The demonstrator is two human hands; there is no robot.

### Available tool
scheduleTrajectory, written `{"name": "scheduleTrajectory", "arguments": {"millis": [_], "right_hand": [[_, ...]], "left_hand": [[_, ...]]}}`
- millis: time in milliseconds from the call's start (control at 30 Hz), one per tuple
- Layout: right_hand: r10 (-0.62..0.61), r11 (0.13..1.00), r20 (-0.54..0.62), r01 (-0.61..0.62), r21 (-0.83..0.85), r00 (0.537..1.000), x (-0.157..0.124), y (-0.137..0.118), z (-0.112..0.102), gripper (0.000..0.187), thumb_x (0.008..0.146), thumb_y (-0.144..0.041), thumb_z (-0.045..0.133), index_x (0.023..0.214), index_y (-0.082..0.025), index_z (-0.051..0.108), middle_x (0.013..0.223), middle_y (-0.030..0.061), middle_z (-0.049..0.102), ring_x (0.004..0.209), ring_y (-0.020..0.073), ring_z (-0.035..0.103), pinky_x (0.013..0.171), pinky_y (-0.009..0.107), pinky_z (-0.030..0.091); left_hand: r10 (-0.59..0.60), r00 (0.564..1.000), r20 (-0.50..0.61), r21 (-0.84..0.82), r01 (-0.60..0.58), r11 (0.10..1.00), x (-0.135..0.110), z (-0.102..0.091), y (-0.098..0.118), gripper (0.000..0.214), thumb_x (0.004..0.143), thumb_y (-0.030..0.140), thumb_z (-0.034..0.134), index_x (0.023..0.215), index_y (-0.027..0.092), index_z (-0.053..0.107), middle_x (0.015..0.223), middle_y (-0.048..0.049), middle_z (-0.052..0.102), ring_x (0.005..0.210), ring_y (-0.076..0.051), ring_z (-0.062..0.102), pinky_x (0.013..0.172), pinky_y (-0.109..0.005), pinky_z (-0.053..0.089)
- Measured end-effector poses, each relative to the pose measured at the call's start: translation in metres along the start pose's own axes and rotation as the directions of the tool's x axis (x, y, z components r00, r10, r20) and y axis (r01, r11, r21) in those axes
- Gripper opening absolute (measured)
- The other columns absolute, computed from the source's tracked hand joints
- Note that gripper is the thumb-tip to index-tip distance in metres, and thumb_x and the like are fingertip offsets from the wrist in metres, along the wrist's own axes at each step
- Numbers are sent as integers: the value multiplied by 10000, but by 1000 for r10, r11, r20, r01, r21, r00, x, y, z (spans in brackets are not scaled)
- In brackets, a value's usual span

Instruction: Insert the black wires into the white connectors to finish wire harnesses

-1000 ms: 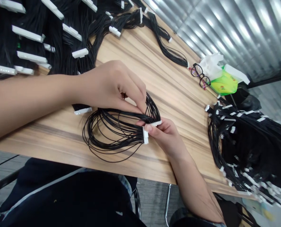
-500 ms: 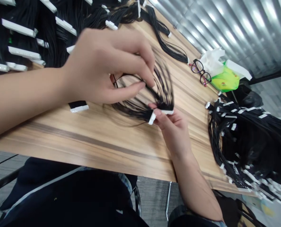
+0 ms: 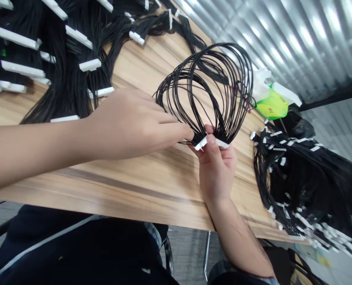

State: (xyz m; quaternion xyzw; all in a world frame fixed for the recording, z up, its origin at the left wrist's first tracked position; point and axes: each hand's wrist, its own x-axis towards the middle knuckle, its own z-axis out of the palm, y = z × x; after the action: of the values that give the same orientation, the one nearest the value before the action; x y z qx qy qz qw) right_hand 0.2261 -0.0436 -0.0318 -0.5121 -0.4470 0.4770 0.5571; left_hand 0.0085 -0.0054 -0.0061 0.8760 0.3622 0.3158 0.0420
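A bundle of thin black wires (image 3: 211,87) rises in tall loops above my hands, ending in two white plastic connectors (image 3: 201,142). My right hand (image 3: 217,170) pinches both connectors between thumb and fingers, above the wooden table (image 3: 119,186). My left hand (image 3: 134,124) reaches in from the left with its fingers extended. Its fingertips touch the wires beside the connectors, and no clear grip shows. Its thumb is hidden.
Several black wire harnesses with white connectors (image 3: 60,59) lie at the table's far left, and a heap of them (image 3: 303,182) lies at the right. A green packet (image 3: 272,105) and white tissue (image 3: 260,79) sit by a corrugated metal wall (image 3: 297,39).
The wire bundle has risen from the table into upright loops, lifted by my right hand. My left hand has moved from the wires' middle down beside the connectors.
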Motion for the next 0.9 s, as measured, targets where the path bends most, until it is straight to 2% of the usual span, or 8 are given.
{"name": "scheduleTrajectory", "arguments": {"millis": [133,333,467,567,700,767,833,900], "right_hand": [[10,1000,-5,-10,3,1000,-5,1,3,169,868,-394,774,989,-282,810,1043,26,865,1009,200,788,859,372,689],[5,1000,-4,-5,-1,1000,-8,3,5,170,867,-392,777,984,-273,811,1010,30,866,1003,209,791,855,381,688],[-4,1000,-1,4,-7,1000,-9,7,4,207,868,-417,792,1027,-285,810,1099,31,864,977,200,795,835,367,690],[-26,998,35,28,-52,999,-10,10,3,238,894,-436,771,1083,-295,803,1138,34,857,1022,210,802,901,400,686],[-59,995,60,63,-71,996,-13,11,4,179,913,-391,766,1073,-323,809,1121,5,858,1071,198,796,960,397,671],[-27,998,60,31,-60,998,-12,10,5,159,908,-380,772,1055,-337,813,1115,-10,857,1039,181,790,917,367,671],[57,998,56,-55,-32,997,-7,9,4,166,898,-394,775,1048,-334,813,1106,-10,851,982,168,780,874,351,667],[150,988,41,-151,34,988,1,7,1,174,879,-402,784,1028,-315,810,1077,-7,842,922,155,762,853,344,662]], "left_hand": [[150,988,21,116,-151,982,5,-4,2,461,1056,237,362,897,313,788,811,32,755,654,-124,652,544,-261,284],[192,981,-14,172,-187,967,5,-4,2,474,1065,212,364,889,303,795,794,45,759,620,-101,646,523,-238,242],[234,972,9,215,-230,949,0,0,1,431,1088,245,386,916,266,781,847,48,771,676,-126,672,524,-243,247],[224,974,24,185,-225,957,-6,4,2,322,1089,262,432,973,232,731,910,39,761,722,-132,684,498,-249,261],[217,975,42,145,-221,965,-6,10,4,275,1073,224,424,935,182,659,841,4,697,618,-114,602,480,-248,311],[243,969,45,172,-247,954,-4,11,4,291,1061,214,407,886,167,636,791,-7,657,608,-125,581,497,-261,344],[298,954,36,200,-299,933,-2,11,2,323,1065,242,408,824,176,613,755,-6,631,641,-137,589,548,-279,388],[366,930,-23,211,-353,911,-2,10,0,364,1081,292,438,767,195,594,722,13,616,680,-135,597,632,-289,431]]}}
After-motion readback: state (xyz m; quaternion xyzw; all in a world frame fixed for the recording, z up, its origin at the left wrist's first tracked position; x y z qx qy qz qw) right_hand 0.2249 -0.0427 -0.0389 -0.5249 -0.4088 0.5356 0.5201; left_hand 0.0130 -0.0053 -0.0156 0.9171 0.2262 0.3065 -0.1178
